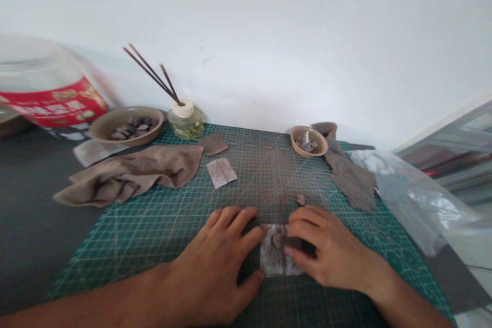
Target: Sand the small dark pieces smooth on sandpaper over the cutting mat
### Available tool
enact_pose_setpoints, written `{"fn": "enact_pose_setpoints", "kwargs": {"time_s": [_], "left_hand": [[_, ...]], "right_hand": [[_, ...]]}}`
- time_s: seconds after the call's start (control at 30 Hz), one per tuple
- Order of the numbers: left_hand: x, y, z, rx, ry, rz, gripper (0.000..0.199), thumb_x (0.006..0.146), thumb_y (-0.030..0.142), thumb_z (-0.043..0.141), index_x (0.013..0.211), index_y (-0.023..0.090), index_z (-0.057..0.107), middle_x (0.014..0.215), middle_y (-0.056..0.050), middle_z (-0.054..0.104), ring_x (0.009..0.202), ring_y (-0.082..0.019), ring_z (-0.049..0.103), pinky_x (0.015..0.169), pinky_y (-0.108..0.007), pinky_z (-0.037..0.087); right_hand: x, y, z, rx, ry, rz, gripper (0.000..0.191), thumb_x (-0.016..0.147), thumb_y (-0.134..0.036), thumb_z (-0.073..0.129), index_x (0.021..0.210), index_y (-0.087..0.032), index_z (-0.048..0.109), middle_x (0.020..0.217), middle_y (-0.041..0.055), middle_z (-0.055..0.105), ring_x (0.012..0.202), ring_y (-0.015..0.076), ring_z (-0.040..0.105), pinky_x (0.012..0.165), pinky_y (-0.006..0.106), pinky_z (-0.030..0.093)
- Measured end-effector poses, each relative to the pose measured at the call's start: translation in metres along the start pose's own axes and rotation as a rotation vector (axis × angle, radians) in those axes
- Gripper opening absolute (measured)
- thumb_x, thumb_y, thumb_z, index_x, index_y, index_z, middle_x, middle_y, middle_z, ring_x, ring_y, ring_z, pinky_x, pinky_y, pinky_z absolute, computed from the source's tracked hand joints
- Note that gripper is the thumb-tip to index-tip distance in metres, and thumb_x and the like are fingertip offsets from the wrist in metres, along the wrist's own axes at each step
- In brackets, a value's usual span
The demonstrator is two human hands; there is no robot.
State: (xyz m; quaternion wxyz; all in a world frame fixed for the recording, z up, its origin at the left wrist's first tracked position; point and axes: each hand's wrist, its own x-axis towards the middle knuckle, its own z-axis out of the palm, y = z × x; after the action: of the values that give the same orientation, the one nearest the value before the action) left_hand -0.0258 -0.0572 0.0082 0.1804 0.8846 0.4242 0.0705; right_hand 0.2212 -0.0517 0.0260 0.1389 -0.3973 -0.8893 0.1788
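On the green cutting mat (154,236) lies a square of whitish sheet (272,265) with dark grey smears, perhaps sandpaper. A small roundish grey-brown piece (277,240) rests on it. My left hand (219,253) is open, its fingers spread on the mat and its index finger and thumb at the sheet's left edge. Over the right side of the sheet, my right hand (326,246) has bent fingers, with a gap between thumb and index finger; the thumb tip is beside the small piece. Another small brown chip (300,199) lies just beyond the right hand's fingers.
Two more squares, one brown (213,143) and one pale (222,172), lie further back. A brown cloth (134,174), a bowl (98,130) of pieces and a reed diffuser (186,122) are left; a small bowl (295,144), rough grey cloth (351,177) and clear plastic (434,200) are right.
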Motion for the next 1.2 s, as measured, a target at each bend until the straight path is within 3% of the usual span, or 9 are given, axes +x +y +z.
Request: {"fn": "enact_pose_setpoints", "kwargs": {"time_s": [0.1,0.23,0.37,0.47,0.63,0.77,0.83,1.0,1.2], "left_hand": [[0.001,0.0,0.0,0.011,-0.005,0.006,0.051,0.083,0.039,0.061,0.133,0.029,0.055,0.143,-0.01,0.049,0.127,-0.039,0.044,0.103,-0.063,0.039],[0.002,0.0,0.001,0.006,0.022,0.013,0.05,0.082,0.038,0.062,0.13,0.028,0.056,0.141,-0.01,0.05,0.125,-0.038,0.046,0.102,-0.062,0.04],[0.002,0.0,-0.003,-0.044,0.037,0.028,0.048,0.08,0.035,0.064,0.127,0.029,0.057,0.136,-0.009,0.052,0.121,-0.036,0.047,0.101,-0.059,0.041],[0.004,0.0,-0.01,-0.126,0.074,0.07,0.043,0.082,0.033,0.064,0.124,0.028,0.057,0.129,-0.007,0.056,0.116,-0.031,0.05,0.098,-0.053,0.044],[0.013,0.006,-0.016,-0.415,0.181,0.133,0.026,0.095,0.028,0.05,0.121,0.026,0.053,0.119,-0.003,0.061,0.11,-0.02,0.055,0.096,-0.036,0.048],[0.024,0.016,-0.014,-0.637,0.173,0.031,0.017,0.1,0.035,0.044,0.103,0.024,0.057,0.092,0.001,0.064,0.085,-0.015,0.061,0.076,-0.028,0.051],[0.03,0.019,-0.01,-0.676,0.198,0.029,0.015,0.099,0.034,0.047,0.101,0.024,0.058,0.089,0.002,0.064,0.081,-0.014,0.061,0.073,-0.027,0.05],[0.04,0.014,0.003,-0.663,0.324,0.188,0.008,0.097,0.022,0.05,0.102,0.024,0.056,0.093,0.001,0.063,0.084,-0.012,0.061,0.076,-0.025,0.05],[0.047,0.002,0.007,-0.621,0.405,0.373,0.019,0.095,0.012,0.054,0.108,0.025,0.055,0.097,0.002,0.063,0.089,-0.01,0.063,0.078,-0.02,0.05]], "right_hand": [[0.001,-0.002,0.009,-0.007,-0.032,0.018,0.019,0.088,-0.032,0.072,0.101,-0.022,0.061,0.103,0.0024,0.064,0.099,0.0215,0.059,0.093,0.039,0.046],[0.003,-0.003,0.02,-0.026,-0.012,0.029,0.008,0.093,-0.023,0.065,0.101,-0.022,0.063,0.103,0.0032,0.064,0.098,0.0213,0.059,0.092,0.039,0.047],[0.007,-0.001,0.016,0.29,0.125,-0.014,0.016,0.092,-0.013,0.059,0.105,-0.022,0.061,0.108,0.0047,0.063,0.103,0.0175,0.059,0.094,0.033,0.048],[0.009,-0.001,0.011,0.576,0.233,0.034,0.015,0.092,-0.018,0.059,0.106,-0.022,0.06,0.105,0.004,0.061,0.097,0.0162,0.059,0.087,0.03,0.049],[0.011,0.001,0.017,0.943,0.24,0.107,0.028,0.092,-0.04,0.064,0.114,-0.023,0.06,0.094,0.0017,0.058,0.082,0.0145,0.054,0.072,0.026,0.046],[0.012,0.007,0.021,1.057,0.234,0.059,0.035,0.088,-0.048,0.068,0.113,-0.024,0.064,0.095,0.0022,0.06,0.084,0.0159,0.055,0.075,0.028,0.046],[0.011,0.011,0.023,1.133,0.241,0.054,0.038,0.085,-0.049,0.071,0.115,-0.025,0.065,0.097,0.0026,0.061,0.089,0.0172,0.057,0.078,0.03,0.047],[0.009,0.02,0.026,1.307,0.261,0.056,0.046,0.078,-0.041,0.08,0.122,-0.031,0.067,0.105,0.0021,0.063,0.097,0.0181,0.058,0.087,0.031,0.046],[0.008,0.019,0.027,1.488,0.191,0.081,0.043,0.081,-0.027,0.078,0.123,-0.032,0.069,0.112,0.001,0.065,0.105,0.0154,0.056,0.092,0.027,0.044]]}}
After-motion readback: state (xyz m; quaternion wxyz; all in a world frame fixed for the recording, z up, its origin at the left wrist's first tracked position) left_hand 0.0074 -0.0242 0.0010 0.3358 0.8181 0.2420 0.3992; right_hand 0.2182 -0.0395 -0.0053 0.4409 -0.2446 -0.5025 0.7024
